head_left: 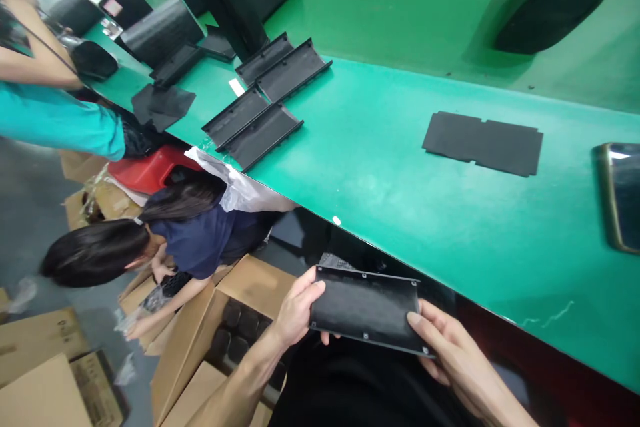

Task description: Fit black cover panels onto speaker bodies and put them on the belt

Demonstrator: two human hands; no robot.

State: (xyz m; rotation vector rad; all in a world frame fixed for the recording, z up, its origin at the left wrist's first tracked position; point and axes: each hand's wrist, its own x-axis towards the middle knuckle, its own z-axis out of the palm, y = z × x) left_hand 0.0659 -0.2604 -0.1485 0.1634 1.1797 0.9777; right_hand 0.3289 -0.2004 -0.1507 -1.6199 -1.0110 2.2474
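Note:
Between my two hands I hold a black curved plastic panel [365,307], its hollow inner side up, with small screw posts along both long edges. My left hand [299,307] grips its left end, thumb on top and fingers beneath. At the other end my right hand [445,340] pinches the edge, thumb on the inner face. The panel is over my lap, in front of the green table's [380,193] near edge. A flat black notched sheet [483,143] lies alone on the table beyond it.
Several similar curved panels [263,133] lie left on the table, near a tall black housing [225,0]. A phone [623,197] rests at right; a black speaker-like body [555,3] stands behind. A crouching co-worker [195,227] handles wrapped items beside open cartons [190,340].

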